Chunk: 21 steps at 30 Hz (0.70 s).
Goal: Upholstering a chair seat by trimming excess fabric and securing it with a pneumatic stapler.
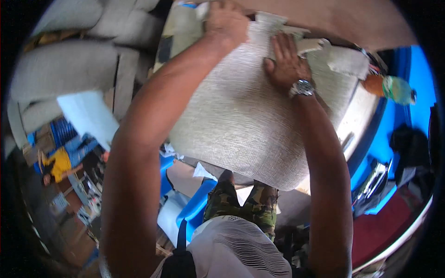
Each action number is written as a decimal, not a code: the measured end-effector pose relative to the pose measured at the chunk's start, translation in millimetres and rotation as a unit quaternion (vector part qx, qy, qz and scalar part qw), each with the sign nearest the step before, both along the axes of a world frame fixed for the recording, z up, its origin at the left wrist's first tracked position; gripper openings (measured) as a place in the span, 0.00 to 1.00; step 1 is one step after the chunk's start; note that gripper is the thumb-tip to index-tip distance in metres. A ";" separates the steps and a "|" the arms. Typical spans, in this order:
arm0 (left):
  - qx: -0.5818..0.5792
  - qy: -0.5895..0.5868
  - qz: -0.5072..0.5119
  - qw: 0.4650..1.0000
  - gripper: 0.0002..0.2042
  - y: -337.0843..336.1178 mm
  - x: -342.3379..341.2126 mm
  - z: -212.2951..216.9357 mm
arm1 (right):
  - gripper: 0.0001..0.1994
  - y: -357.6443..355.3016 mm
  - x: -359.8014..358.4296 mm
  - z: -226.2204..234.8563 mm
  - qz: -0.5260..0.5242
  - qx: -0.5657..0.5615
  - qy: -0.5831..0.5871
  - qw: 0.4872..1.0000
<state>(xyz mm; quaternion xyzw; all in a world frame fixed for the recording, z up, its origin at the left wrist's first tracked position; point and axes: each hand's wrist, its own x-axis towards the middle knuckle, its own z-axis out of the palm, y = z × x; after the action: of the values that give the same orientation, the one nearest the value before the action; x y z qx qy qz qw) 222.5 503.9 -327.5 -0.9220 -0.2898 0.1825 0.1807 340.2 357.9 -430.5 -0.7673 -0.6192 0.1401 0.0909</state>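
A large piece of grey-beige woven upholstery fabric [232, 116] lies spread in front of me, its near edge rounded. My right hand [289, 65], with a metal watch on the wrist, rests flat on its far part, fingers stretched out. At the far left of the fabric my left hand [227, 22] is closed, its fingers curled down and slightly blurred. What it grips there is hidden. Torn or cut fabric scraps [348, 62] lie along the far edge, to the right of my right hand.
A clear plastic bottle [397, 90] lies at the right beside a blue surface [422, 78]. Grey upholstered cushions [65, 69] are stacked at the left. A person in a yellow top [60, 165] is farther off at the left. A brown surface [333, 23] borders the far side.
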 end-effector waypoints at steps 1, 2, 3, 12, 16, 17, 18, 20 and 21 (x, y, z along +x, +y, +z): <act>0.029 -0.058 -0.036 0.997 0.16 4.4 -5.4 -11.1 | 0.35 0.9 -0.7 -7.0 0.004 0.025 -0.048 0.999; 0.058 -0.118 -0.075 0.988 0.12 10.8 -9.3 -23.6 | 0.36 4.1 0.5 -14.3 0.015 0.045 -0.088 0.995; 0.070 -0.154 -0.080 0.982 0.12 3.9 -3.2 -22.4 | 0.36 0.6 9.4 -20.0 0.027 0.080 -0.126 0.988; -0.012 -0.313 -0.008 0.950 0.08 -10.2 -65.0 -54.3 | 0.35 1.4 -13.2 4.1 0.038 -0.001 -0.116 0.992; -0.059 -0.307 0.083 0.946 0.13 -11.0 -41.7 -37.5 | 0.35 -1.5 -1.6 9.8 0.044 0.011 -0.096 0.994; -0.070 -0.282 0.132 0.948 0.20 -8.7 -38.1 -32.0 | 0.35 -0.5 -2.1 6.1 0.041 0.021 -0.104 0.994; -0.076 -0.283 0.152 0.944 0.20 -3.2 -28.9 -35.9 | 0.35 -1.7 -2.7 3.0 0.040 0.033 -0.109 0.993; -0.079 -0.292 0.169 0.938 0.06 6.5 -10.7 -45.3 | 0.36 2.2 6.9 -7.5 0.047 0.045 -0.019 0.998; -0.003 -0.305 0.131 0.943 0.09 15.4 -9.4 -69.0 | 0.36 7.2 3.4 -22.2 0.052 0.077 -0.046 0.995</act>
<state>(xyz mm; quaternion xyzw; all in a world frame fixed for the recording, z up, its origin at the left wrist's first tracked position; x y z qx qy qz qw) 213.0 519.2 -396.5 -0.8880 -0.4485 -0.0843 0.0556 343.6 365.1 -452.7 -0.7304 -0.6707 0.0611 0.1136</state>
